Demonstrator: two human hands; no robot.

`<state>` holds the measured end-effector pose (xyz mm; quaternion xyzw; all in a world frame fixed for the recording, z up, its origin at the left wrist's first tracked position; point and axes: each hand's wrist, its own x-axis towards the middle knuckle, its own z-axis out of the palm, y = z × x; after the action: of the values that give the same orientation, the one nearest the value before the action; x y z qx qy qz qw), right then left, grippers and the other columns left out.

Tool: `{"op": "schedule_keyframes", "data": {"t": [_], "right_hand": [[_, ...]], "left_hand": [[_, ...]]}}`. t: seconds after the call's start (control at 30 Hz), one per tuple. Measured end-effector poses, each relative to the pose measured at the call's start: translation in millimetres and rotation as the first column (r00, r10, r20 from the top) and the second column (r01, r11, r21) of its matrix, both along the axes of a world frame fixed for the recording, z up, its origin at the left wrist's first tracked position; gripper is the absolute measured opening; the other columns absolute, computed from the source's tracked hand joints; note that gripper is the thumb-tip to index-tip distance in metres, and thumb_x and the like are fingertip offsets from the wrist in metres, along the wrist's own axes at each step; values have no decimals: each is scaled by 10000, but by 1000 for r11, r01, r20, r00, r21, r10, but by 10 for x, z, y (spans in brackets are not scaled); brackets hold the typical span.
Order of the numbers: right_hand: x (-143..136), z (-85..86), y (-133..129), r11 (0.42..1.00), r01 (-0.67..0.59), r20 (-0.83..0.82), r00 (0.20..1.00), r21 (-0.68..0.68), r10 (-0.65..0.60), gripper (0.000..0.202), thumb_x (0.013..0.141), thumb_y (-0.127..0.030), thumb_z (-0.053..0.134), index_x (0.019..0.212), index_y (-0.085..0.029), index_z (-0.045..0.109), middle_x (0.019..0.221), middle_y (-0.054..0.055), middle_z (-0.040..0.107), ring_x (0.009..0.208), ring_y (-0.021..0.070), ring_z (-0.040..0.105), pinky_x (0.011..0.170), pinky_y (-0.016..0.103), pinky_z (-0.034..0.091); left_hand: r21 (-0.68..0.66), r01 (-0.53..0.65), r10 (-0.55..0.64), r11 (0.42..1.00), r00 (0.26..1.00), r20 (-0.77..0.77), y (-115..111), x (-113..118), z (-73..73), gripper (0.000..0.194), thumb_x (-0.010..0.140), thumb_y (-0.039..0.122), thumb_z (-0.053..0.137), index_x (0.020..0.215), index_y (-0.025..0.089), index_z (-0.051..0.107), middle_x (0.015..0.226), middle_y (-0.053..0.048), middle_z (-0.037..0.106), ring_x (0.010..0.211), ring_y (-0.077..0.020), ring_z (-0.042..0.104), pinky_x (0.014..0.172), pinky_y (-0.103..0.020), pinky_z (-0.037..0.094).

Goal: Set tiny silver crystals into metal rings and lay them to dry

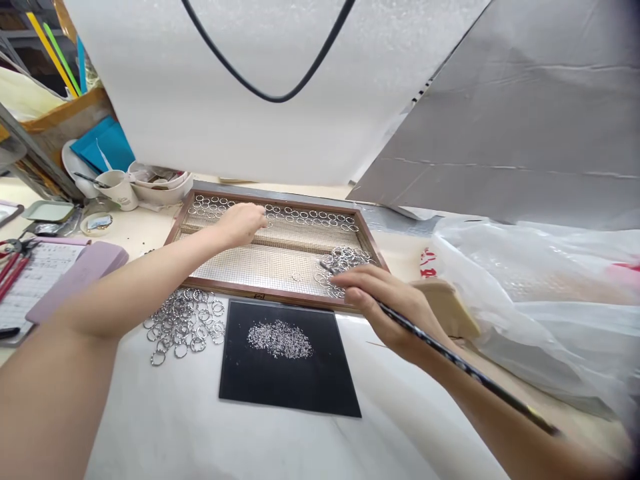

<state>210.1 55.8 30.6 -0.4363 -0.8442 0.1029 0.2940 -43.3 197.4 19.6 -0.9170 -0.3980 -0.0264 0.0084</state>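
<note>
My left hand (243,224) reaches over a wood-framed mesh tray (260,263), its fingers pinched together beside rows of metal rings (305,215). What they hold, if anything, is hidden. My right hand (385,301) grips a thin black patterned stick (450,357), its gold-coloured rear end pointing down to the right. The stick's front end is over a heap of rings (345,257) in the tray's right part. In front of the tray, a black mat (290,387) bears a pile of tiny silvery pieces (280,340). More loose rings (185,320) lie left of the mat.
At the back left stand a paper cup (118,190) and white tubs (160,193). A purple case (80,277) lies on a written sheet (47,263) at the left. A grey panel (525,120) and plastic bags (525,280) crowd the right; a dark cable (277,100) hangs above.
</note>
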Motion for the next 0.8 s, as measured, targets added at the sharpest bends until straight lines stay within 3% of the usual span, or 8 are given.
{"op": "schedule_keyframes", "data": {"t": [0.13,0.3,0.4,0.63,0.8], "right_hand": [[153,-104,-257,998,-10,-48,999,-69,7,224,905,-253,411,959,-218,625,914,57,627,771,156,638,659,279,519],[255,-142,-431,995,56,-161,985,-80,-69,237,902,-325,415,949,-262,639,834,46,629,636,156,610,547,280,496],[278,-164,-496,992,81,-225,969,-101,-102,250,901,-355,414,941,-274,647,716,33,600,679,185,605,598,307,489],[358,-324,-567,977,107,-423,889,-184,-177,272,903,-382,418,969,-256,650,737,38,572,657,184,556,669,363,445],[365,-365,-521,980,112,-433,885,-163,-173,272,912,-377,393,972,-271,637,679,31,567,716,205,573,685,384,457]], "left_hand": [[15,4,-2,1000,992,-125,184,167,-71,341,738,-28,416,914,111,674,909,-105,602,803,-172,511,696,-286,389],[14,0,3,1000,977,-213,232,233,-52,307,748,-24,451,936,78,671,952,-140,613,847,-200,524,756,-310,400],[22,17,-11,1000,970,-242,237,234,-40,315,737,-33,450,937,66,672,936,-144,623,854,-206,529,774,-319,398],[7,118,-110,993,944,-311,308,295,-25,297,709,-53,452,797,93,695,852,-120,658,834,-197,538,779,-319,388],[-18,144,-141,989,926,-352,308,358,43,293,667,-62,479,755,103,705,801,-122,669,785,-206,550,745,-338,400]]}}
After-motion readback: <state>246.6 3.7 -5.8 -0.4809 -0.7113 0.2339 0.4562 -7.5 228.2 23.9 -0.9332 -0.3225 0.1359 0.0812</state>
